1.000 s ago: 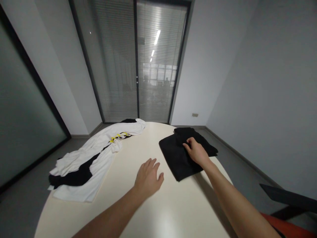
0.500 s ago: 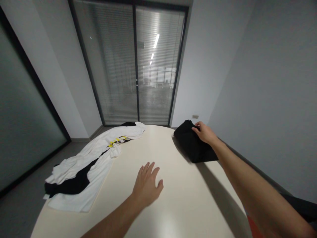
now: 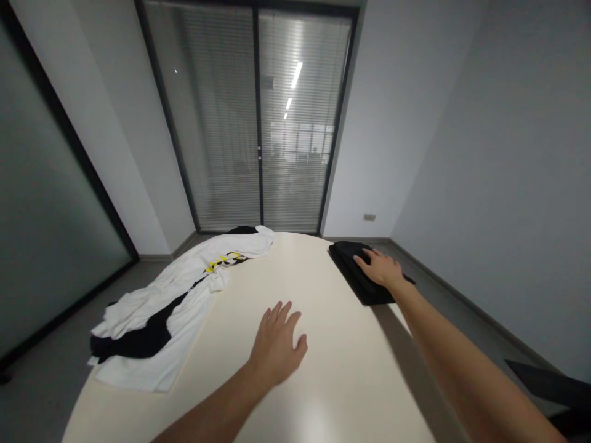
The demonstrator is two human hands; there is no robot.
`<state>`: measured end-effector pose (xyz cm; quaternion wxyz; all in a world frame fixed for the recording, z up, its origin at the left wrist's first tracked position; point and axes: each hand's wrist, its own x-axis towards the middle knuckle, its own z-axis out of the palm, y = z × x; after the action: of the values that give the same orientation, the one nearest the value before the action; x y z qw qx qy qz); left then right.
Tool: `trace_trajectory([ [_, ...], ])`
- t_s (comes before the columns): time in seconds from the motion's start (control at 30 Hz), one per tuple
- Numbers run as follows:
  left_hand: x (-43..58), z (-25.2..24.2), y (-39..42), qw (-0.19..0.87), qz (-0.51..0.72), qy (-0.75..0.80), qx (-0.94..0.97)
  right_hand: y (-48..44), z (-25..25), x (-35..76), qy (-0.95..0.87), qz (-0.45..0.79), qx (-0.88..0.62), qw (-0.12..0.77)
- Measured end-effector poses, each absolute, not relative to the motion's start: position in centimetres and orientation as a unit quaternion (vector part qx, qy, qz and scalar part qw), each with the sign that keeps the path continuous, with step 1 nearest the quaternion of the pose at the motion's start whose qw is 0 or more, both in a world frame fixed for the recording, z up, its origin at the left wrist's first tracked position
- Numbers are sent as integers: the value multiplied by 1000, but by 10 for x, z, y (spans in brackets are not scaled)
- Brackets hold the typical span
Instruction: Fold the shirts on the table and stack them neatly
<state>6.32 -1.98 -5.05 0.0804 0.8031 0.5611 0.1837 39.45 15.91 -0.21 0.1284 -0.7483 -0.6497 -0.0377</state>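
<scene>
A folded black garment [image 3: 351, 271] lies low and flat at the right edge of the table. Resting on top of it is my right hand [image 3: 379, 268], palm down with its fingers spread. My left hand [image 3: 276, 347] is over the middle of the table near me, fingers apart and holding nothing. Whether it touches the tabletop I cannot tell. Both forearms are bare.
White and black clothes [image 3: 184, 277], one with a yellow pattern, lie rumpled along the left edge of the pale rounded table [image 3: 295, 264]. Glass doors with blinds [image 3: 295, 184] stand beyond. A dark object [image 3: 549, 381] shows at lower right.
The black garment has gone from raised and bulky to lying flat. My right hand has moved down from its upper edge onto its top, fingers spreading. The left hand has hardly moved.
</scene>
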Motion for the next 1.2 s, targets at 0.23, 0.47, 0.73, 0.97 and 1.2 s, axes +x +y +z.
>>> trace_trajectory([
  [0.23, 63, -51, -19, 67, 202, 555, 804, 140, -7, 367, -651, -71, -744, 134],
  [0.47, 13, -43, 15, -17, 253, 622, 741, 92, -13, 290, -718, -70, -658, 216],
  [0.73, -102, -50, 48, -128, 195, 837, 495, 72, -45, 286, -742, 23, -635, 213],
  [0.97, -119, -59, 57, -77, 184, 862, 467, 70, -47, 291, -755, 56, -609, 235],
  [1.2, -113, -59, 57, -102, 204, 835, 501, 70, -47, 291, -765, 67, -595, 236],
])
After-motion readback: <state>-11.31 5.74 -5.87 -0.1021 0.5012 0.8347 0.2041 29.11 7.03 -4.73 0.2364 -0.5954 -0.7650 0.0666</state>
